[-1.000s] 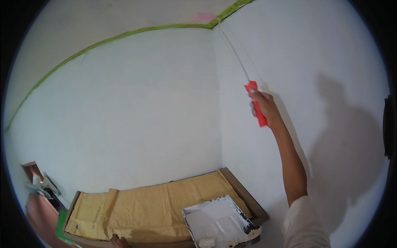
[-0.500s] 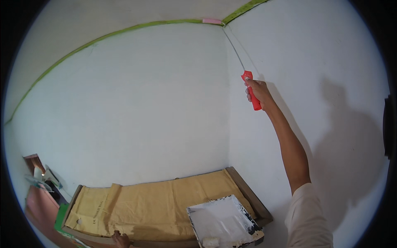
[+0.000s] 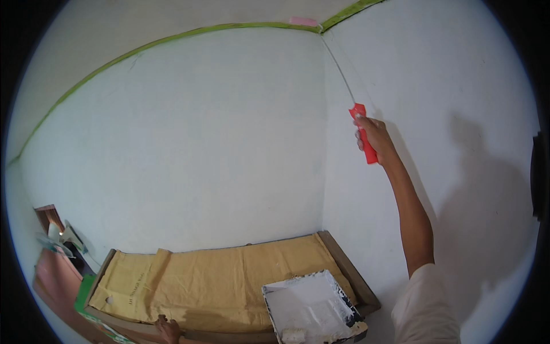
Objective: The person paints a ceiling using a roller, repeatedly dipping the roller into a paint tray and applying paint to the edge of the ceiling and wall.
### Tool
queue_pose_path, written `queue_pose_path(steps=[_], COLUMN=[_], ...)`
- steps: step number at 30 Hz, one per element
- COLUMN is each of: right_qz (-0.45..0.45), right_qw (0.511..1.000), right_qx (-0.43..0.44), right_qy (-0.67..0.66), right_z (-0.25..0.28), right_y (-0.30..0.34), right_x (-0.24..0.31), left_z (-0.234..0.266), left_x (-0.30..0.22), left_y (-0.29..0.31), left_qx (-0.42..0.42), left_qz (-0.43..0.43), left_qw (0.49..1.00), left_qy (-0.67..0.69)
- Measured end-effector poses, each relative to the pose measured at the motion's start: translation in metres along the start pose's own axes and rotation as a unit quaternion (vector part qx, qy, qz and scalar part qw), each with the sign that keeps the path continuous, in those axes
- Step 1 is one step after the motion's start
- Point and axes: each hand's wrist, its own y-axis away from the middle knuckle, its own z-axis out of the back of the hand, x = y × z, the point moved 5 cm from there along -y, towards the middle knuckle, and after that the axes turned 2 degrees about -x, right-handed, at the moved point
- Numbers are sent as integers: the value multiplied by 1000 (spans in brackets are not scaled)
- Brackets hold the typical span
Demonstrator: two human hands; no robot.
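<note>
My right hand [image 3: 375,137] is wrapped round the red handle [image 3: 366,135] of a paint roller, with the arm stretched up along the right wall. A thin metal rod runs from the handle to a small pink roller sleeve [image 3: 303,21], which lies against the ceiling just above the green band [image 3: 229,26], near the corner. Low down, my left hand [image 3: 168,329] has its fingers curled at the front wooden rim [image 3: 223,337] of a piece of furniture covered with brown paper [image 3: 212,286]. The lower part of that hand is cut off.
A paint-smeared tray [image 3: 306,304] with pale paint stands on the brown paper at the right; a small whitish block-like thing [image 3: 294,335] lies in its near end. At the far left are a pink surface [image 3: 57,272], a green box [image 3: 86,292] and assorted items.
The pink sleeve has shifted from overlapping the green band to just above it on the ceiling. The whole view has turned slightly. Both hands keep their holds.
</note>
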Motion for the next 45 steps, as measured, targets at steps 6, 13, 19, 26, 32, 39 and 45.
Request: queue_pose_path(steps=[6,13,19,26,32,39,45], right_qz=[0,-22,-36,13,6,8,20], right_qw=[1000,999,998,999,999,999,997], right_qx=[1,-4,4,7,-43,-24,15], right_qy=[1,-25,-45,-39,-4,-36,-68], right_z=[-12,-27,-48,-33,-15,-21,-33], right_y=[-25,15,14,16,137,95,35], right_x=[12,29,40,45,53,29,27], left_z=[-6,8,11,2,15,6,-6], left_x=[-5,-12,-14,-21,-10,-11,-13], left_y=[-6,-1,5,-2,4,2,-7], left_qx=[7,23,8,9,55,39,45], left_qz=[-30,-11,36,33,50,29,33], left_qw=[999,999,999,999,997,999,998], left_qy=[-13,-20,-1,-11,-37,-24,14])
